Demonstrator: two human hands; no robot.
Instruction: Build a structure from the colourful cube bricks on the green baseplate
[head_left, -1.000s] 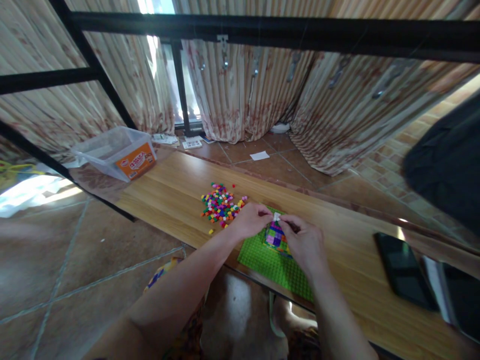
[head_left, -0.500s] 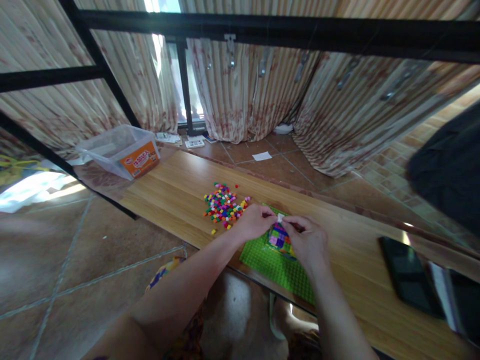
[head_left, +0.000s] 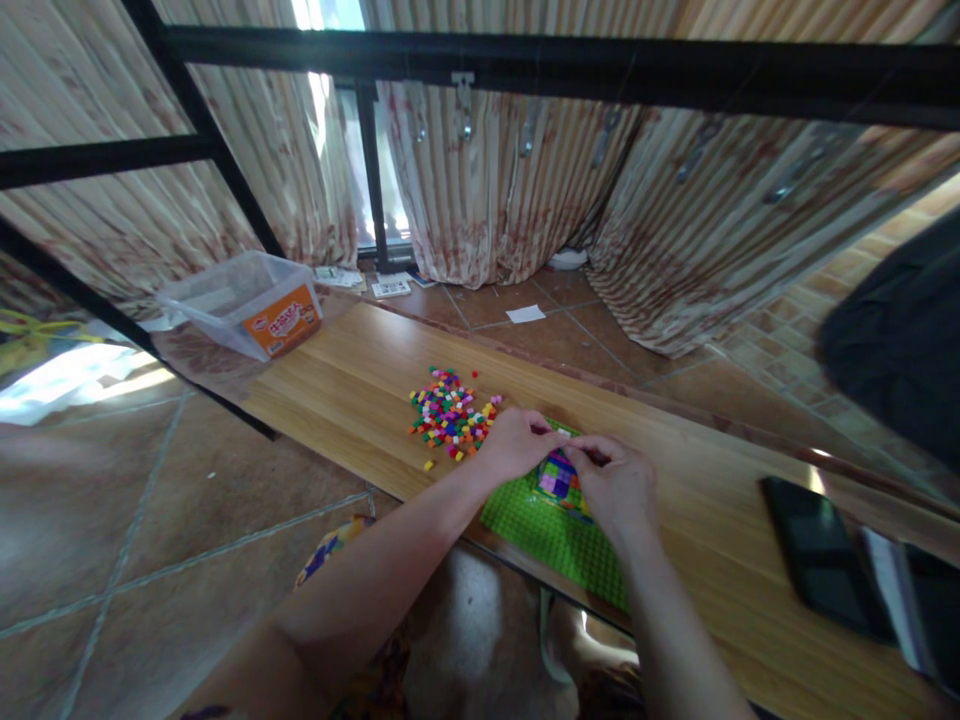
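A green studded baseplate (head_left: pixel 540 535) lies at the near edge of a wooden tabletop (head_left: pixel 360 390). On it stands a small patch of built-up purple, pink and green bricks (head_left: pixel 556 478). My left hand (head_left: pixel 517 443) and my right hand (head_left: pixel 616 488) meet over the far edge of that patch, both with fingers pinched together. What the fingertips hold is too small to make out now. A loose heap of small coloured bricks (head_left: pixel 448 417) lies just left of my left hand.
A clear plastic tub with an orange label (head_left: pixel 247 305) sits at the far left end of the table. A dark phone (head_left: pixel 814 565) lies at the right. Black metal frame bars (head_left: pixel 525 65) cross overhead. Curtains hang behind; tiled floor below.
A small white brick seen between my fingertips earlier no longer shows; the fingertips have closed together lower over the brick patch. The view shifted slightly.
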